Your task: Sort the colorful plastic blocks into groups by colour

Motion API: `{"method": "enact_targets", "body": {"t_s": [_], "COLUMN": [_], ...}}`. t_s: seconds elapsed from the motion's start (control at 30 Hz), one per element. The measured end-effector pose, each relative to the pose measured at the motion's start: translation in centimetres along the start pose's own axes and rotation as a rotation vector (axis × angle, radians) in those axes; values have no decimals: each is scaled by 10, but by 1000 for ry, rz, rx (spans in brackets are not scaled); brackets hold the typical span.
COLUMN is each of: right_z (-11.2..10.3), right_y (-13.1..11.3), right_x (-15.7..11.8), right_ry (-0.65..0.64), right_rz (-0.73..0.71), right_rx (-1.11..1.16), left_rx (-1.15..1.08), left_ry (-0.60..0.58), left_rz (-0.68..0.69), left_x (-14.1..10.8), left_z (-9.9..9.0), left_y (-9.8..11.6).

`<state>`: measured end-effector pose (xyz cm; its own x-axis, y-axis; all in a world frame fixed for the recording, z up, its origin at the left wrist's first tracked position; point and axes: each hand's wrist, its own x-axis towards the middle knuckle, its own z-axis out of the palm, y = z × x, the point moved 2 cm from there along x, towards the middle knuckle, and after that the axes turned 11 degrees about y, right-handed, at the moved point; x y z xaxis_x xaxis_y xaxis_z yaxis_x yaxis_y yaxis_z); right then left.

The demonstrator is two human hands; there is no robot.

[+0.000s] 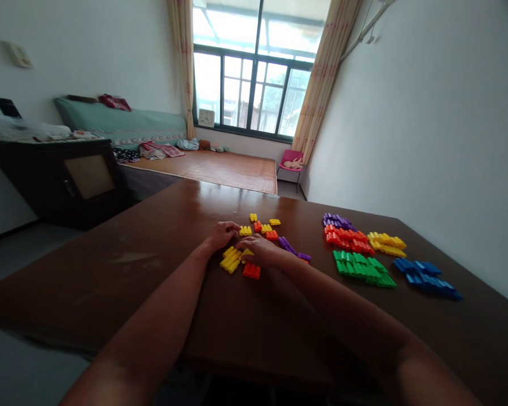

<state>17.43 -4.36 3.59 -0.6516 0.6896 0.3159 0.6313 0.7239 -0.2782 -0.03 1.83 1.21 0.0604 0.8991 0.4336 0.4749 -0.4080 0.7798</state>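
My left hand [223, 233] rests on the table with its fingers bent together. Its fingertips are at the left end of a short row of yellow plastic pieces [246, 231]; whether something is pinched in them is hidden. My right hand [260, 249] reaches in from the right, its fingers and thumb around a yellow plastic piece [247, 254]. Just left of it lies a larger yellow group [230, 260], and below it an orange group [252, 270]. Beyond the hands are small orange pieces [271, 235] and more yellow ones [275, 222]. Purple pieces [287, 245] lie beside my right wrist.
Stacked rows in purple [337, 220], orange [349, 239], yellow [387, 244], green [363, 268] and blue [427, 277] occupy the right of the brown table [152, 242]. Behind stand a bed [224, 169], a dark cabinet [55, 175] and a pink chair [291, 159].
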Motion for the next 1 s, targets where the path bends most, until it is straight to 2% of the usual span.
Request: {"method": "enact_targets", "body": {"t_s": [0.13, 0.3, 0.43, 0.5, 0.63, 0.77, 0.83, 0.9, 1.0], "right_z": [7, 13, 5, -1, -11, -12, -8, -4, -4], "right_y": [-6, -5, 21, 35, 49, 50, 49, 47, 45], "right_x": [11, 25, 23, 17, 7, 4, 3, 2, -1], "right_ry": [-20, -5, 172, 275, 426, 602, 568, 468, 421], "right_rz": [-27, 62, 283, 365, 413, 477, 532, 544, 489], "right_rx": [52, 162, 295, 369, 502, 608, 628, 644, 617], "left_rx": [-28, -16, -160, -242, -297, -451, -581, -667, -602], "left_ry": [-7, -7, -13, -67, -231, -208, -159, -152, -184], "left_rz": [-15, -15, -19, -30, -47, -152, -206, -234, -192], "left_x": [0, 2, -1, -4, -10, -12, -12, -13, -13], "left_z": [2, 1, 0, 2, 11, 16, 17, 19, 20], "left_y": [-3, -5, 5, 13, 25, 27, 27, 28, 30]}}
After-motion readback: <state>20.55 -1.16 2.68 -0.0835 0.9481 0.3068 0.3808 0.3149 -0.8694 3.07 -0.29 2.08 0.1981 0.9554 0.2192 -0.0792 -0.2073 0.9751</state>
